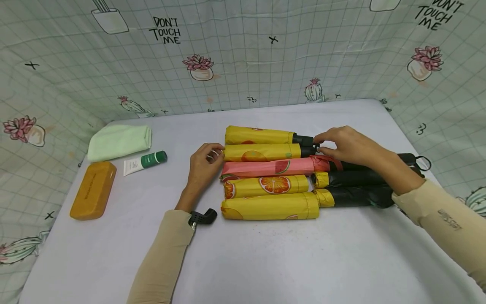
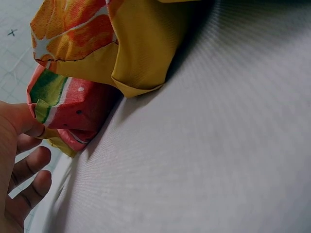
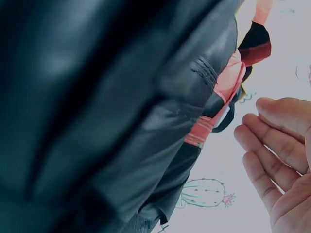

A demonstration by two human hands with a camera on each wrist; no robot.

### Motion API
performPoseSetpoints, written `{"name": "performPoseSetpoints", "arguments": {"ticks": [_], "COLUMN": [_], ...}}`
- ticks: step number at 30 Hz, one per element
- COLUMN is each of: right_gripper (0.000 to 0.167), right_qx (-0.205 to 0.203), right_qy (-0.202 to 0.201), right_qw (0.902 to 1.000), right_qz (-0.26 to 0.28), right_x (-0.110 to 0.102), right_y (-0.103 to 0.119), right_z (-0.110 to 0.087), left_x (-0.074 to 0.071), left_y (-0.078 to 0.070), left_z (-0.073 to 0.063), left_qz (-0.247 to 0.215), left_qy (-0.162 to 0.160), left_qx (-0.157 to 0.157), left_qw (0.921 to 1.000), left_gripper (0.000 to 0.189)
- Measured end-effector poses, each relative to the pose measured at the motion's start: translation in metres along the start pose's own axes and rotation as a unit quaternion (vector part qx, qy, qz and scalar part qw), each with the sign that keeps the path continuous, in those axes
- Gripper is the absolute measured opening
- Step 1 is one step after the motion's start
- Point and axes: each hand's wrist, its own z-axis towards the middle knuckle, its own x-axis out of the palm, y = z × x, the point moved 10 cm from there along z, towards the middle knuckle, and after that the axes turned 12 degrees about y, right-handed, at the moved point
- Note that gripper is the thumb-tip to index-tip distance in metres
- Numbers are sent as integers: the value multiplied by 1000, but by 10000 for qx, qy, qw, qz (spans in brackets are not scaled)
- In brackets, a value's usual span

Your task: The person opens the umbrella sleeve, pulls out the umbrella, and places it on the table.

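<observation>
Several folded umbrellas lie side by side. Yellow orange-print ones include the top umbrella (image 1: 259, 136), the second umbrella (image 1: 262, 153) and the front umbrella (image 1: 270, 207). Among them lies a pink watermelon-print umbrella (image 1: 267, 167), whose end also shows in the left wrist view. My left hand (image 1: 205, 165) touches the left end of the second umbrella, its other fingers loosely bent. At the opposite end, my right hand (image 1: 351, 145) has its thumb and fingertips against the black handle ends of the top two. In the right wrist view its fingers look nearly straight.
Wrinkled black material (image 1: 357, 196) extends right from the lower umbrellas, beneath my right forearm. Left on the white table (image 1: 243, 261) are a folded pale green cloth (image 1: 120, 141), a green-capped tube (image 1: 144, 162) and an orange-brown case (image 1: 93, 190). A printed curtain (image 1: 243, 46) hangs behind.
</observation>
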Motion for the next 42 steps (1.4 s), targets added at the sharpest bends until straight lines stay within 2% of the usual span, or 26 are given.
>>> {"name": "performPoseSetpoints", "arguments": {"ticks": [15, 24, 29, 36, 42], "right_gripper": [33, 32, 35, 37, 40], "right_qx": [211, 56, 192, 318, 218], "right_qy": [648, 944, 1125, 1073, 889], "right_qw": [9977, 9955, 9934, 9936, 9940], "right_qz": [3, -43, 94, -168, -594], "right_x": [17, 26, 30, 35, 26], "right_y": [-3, 3, 3, 6, 11], "right_z": [20, 31, 38, 47, 46], "left_x": [0, 1, 1, 0, 0], "left_y": [-1, 2, 2, 0, 1], "left_z": [0, 0, -1, 0, 0], "left_qz": [-24, -3, 22, 12, -21], "left_qy": [-11, 31, 35, 16, 37], "left_qx": [-1, -2, -29, 46, -1], "left_qw": [10000, 10000, 10000, 10000, 10000], "left_gripper": [17, 18, 17, 17, 17]}}
